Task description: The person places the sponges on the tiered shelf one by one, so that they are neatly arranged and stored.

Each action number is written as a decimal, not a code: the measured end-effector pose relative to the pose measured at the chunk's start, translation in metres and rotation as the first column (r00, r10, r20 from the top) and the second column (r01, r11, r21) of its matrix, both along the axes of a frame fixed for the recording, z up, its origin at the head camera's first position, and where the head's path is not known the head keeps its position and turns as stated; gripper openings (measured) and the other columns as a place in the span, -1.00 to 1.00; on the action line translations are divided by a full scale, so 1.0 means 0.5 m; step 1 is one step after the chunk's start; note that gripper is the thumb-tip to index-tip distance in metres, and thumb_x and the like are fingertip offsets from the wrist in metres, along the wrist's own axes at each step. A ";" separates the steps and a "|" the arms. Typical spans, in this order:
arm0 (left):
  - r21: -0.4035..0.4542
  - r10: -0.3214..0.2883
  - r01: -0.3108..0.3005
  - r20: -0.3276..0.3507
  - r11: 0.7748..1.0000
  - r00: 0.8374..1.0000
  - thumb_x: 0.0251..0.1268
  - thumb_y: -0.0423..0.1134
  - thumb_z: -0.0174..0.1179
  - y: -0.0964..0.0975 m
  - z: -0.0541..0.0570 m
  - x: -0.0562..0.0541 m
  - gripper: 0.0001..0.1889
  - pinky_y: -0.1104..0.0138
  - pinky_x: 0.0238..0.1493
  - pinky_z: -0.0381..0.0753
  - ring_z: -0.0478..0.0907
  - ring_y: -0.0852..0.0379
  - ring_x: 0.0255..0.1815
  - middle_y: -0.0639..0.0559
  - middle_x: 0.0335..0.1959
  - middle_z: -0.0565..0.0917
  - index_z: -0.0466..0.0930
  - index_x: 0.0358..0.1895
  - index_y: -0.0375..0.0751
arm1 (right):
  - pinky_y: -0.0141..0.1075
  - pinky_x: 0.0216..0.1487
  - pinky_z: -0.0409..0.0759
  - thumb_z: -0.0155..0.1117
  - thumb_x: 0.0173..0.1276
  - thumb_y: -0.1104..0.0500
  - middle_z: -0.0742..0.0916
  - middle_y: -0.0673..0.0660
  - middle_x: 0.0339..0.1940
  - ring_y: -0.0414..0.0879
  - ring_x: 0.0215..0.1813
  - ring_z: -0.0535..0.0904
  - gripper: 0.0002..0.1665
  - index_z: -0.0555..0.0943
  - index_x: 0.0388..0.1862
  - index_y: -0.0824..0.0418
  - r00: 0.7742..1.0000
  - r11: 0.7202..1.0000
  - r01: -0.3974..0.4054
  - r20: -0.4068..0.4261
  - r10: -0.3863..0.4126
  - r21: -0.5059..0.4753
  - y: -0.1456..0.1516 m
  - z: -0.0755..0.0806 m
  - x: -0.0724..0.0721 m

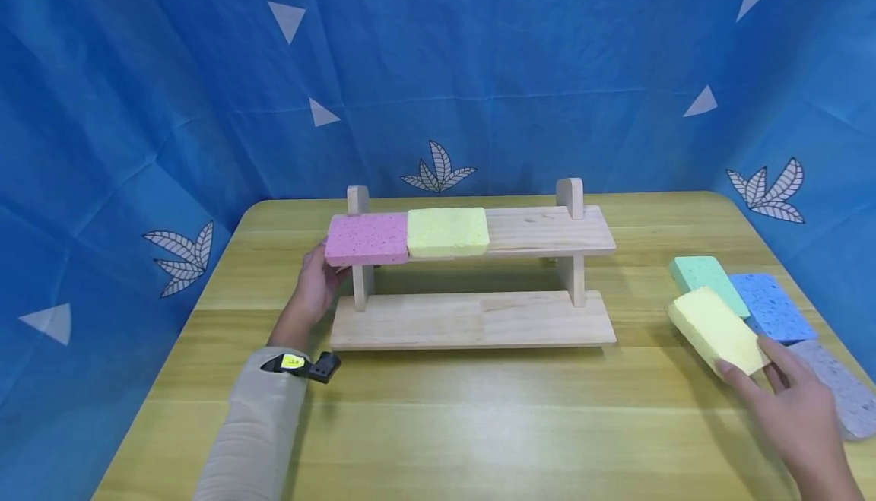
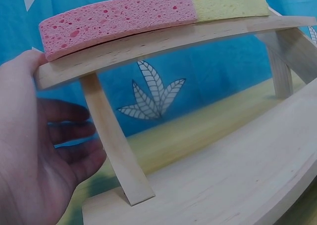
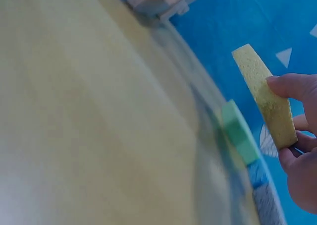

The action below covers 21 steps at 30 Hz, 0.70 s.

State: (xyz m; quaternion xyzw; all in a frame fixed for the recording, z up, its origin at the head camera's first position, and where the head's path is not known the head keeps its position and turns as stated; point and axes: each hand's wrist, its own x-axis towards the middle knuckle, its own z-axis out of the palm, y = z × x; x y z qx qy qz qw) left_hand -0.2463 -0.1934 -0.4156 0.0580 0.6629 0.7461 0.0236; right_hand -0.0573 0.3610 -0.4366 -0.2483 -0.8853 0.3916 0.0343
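A two-tier wooden shelf (image 1: 472, 322) stands on the table. On its upper board lie a pink sponge (image 1: 367, 238) at the left end and a pale yellow sponge (image 1: 448, 231) beside it. My left hand (image 1: 317, 286) holds the shelf's left end; in the left wrist view its thumb is at the board's end by the pink sponge, its fingers below near the upright. Over to the right, my right hand (image 1: 797, 402) pinches a second yellow sponge (image 1: 715, 330), tilted above the table, between thumb and fingers. The right wrist view shows that yellow sponge (image 3: 267, 98) edge-on.
Behind the held sponge lie a green sponge (image 1: 708, 280), a blue sponge (image 1: 773, 307) and a grey-purple sponge (image 1: 838, 387) along the table's right edge. Blue cloth (image 1: 493, 68) hangs around the back and sides of the wooden table (image 1: 479, 425).
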 end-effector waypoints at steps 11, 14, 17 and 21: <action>0.016 -0.005 0.005 -0.016 1.000 1.000 0.50 -0.02 -0.30 0.000 0.000 0.000 -0.62 0.21 0.10 0.41 0.47 0.15 0.03 0.13 -0.03 0.56 0.56 0.00 0.07 | -0.75 -0.02 0.31 0.20 0.31 -0.10 0.04 0.11 0.52 -0.24 0.48 0.04 -0.12 0.02 0.50 -0.03 0.986 0.982 -0.132 -0.120 0.117 -0.132 -0.032 0.075 -0.080; 0.013 -0.008 0.008 -0.014 1.000 1.000 0.50 -0.03 -0.31 0.000 -0.001 0.001 -0.62 0.21 0.08 0.40 0.47 0.16 0.00 0.13 -0.06 0.56 0.56 -0.02 0.08 | -0.77 -0.07 0.32 0.22 0.31 -0.05 0.06 0.04 0.53 -0.28 0.46 0.08 -0.13 0.05 0.50 -0.02 0.972 0.973 -0.190 -0.164 0.168 -0.128 -0.043 0.093 -0.099; 0.020 -0.010 0.010 -0.014 1.000 1.000 0.50 -0.04 -0.33 0.001 -0.001 0.000 -0.62 0.20 0.04 0.39 0.47 0.17 -0.05 0.14 -0.11 0.57 0.56 -0.05 0.08 | -0.78 -0.11 0.32 0.23 0.31 -0.03 0.07 -0.03 0.53 -0.28 0.45 0.10 -0.15 0.08 0.49 -0.02 0.957 0.966 -0.237 -0.194 0.215 -0.099 -0.057 0.112 -0.116; 0.035 -0.007 0.007 -0.012 0.999 1.000 0.50 -0.05 -0.32 0.001 -0.002 0.000 -0.63 0.21 0.02 0.40 0.47 0.17 -0.07 0.13 -0.11 0.57 0.56 -0.06 0.10 | -0.75 -0.10 0.34 0.25 0.30 -0.05 0.07 -0.01 0.54 -0.19 0.46 0.12 -0.14 0.10 0.49 -0.02 0.944 0.958 -0.276 -0.209 0.256 -0.074 -0.082 0.137 -0.140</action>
